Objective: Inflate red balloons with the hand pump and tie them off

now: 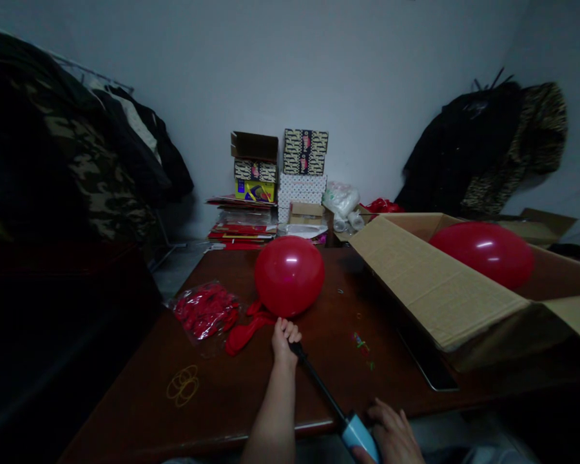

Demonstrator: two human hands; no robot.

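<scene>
An inflated red balloon (290,276) stands over the middle of the table. My left hand (285,338) is closed around its neck, at the black nozzle end of a hand pump (321,385). The neck itself is hidden by my fingers. At the table's front edge, my right hand (391,430) holds the pump's light blue body, thumb on one side and fingers on the other. Left of my left hand lie limp red balloons (244,335) and a clear bag of red balloons (207,310).
Yellow rubber bands (182,385) lie front left on the dark table (212,412), with small coloured bands (360,343) to the right. An open cardboard box (435,277) holds another inflated balloon (483,252). Beneath its flap is a phone-like black slab (428,361). Stacked boxes (303,193) stand behind.
</scene>
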